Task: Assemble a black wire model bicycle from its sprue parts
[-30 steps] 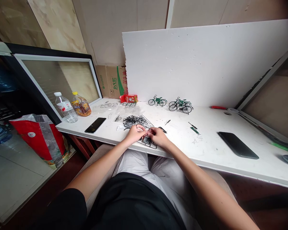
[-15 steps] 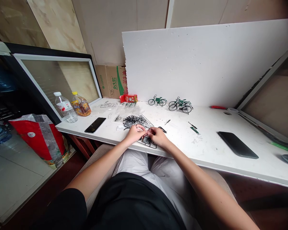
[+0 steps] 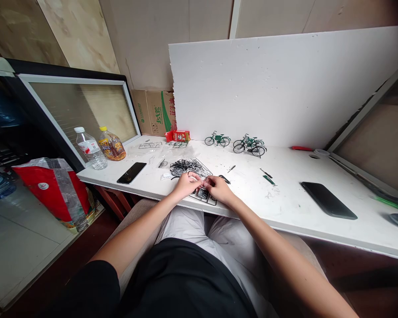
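Note:
My left hand [image 3: 187,183] and my right hand [image 3: 217,187] meet fingertip to fingertip close to the table's front edge. Both are closed in a pinch. Whatever sits between the fingers is too small to make out; a thin dark line shows by them. Beneath and behind the hands lies a black plastic parts frame [image 3: 207,197], partly covered by them. A heap of black model parts [image 3: 188,165] is just beyond the left hand. Right of the right hand lies a small black tool [image 3: 224,179], its kind unclear.
Several small model bicycles [image 3: 217,140] stand at the back of the white table [image 3: 285,190]. Phones lie at left [image 3: 132,172] and right [image 3: 328,200]. Two bottles [image 3: 112,144] stand far left. A thin knife-like tool [image 3: 265,172] and a green piece [image 3: 269,179] lie right of centre.

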A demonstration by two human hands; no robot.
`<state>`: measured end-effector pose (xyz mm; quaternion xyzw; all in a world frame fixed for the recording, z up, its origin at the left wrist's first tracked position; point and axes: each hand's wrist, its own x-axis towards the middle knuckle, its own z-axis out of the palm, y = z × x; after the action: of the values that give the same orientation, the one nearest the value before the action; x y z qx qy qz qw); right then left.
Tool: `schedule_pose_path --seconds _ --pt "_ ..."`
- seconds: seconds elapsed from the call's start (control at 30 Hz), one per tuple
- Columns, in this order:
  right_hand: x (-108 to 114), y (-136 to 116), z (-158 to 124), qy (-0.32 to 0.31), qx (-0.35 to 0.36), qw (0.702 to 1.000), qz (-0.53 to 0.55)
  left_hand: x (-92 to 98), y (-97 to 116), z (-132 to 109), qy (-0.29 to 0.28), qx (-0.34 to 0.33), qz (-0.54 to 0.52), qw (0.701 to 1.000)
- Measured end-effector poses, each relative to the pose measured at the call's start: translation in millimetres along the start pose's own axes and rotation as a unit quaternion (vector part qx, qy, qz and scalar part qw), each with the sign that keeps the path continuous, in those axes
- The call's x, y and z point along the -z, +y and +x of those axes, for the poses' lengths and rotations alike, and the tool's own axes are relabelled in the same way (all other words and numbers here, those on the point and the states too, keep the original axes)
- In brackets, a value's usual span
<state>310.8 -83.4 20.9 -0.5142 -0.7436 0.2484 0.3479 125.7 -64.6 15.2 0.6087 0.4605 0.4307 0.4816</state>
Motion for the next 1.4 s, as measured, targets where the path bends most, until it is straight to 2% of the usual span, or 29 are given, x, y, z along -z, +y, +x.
schedule_pose_path --seconds 0.7,1.4 --pt "2 -1 -1 -0.004 0.008 1.000 0.012 1.9 -10 5 -0.010 -0.010 -0.008 1.000" --pt "0 -3 -1 0.007 0.006 1.000 -0.001 1.7 -11 6 -0.003 -0.009 -0.008 1.000"
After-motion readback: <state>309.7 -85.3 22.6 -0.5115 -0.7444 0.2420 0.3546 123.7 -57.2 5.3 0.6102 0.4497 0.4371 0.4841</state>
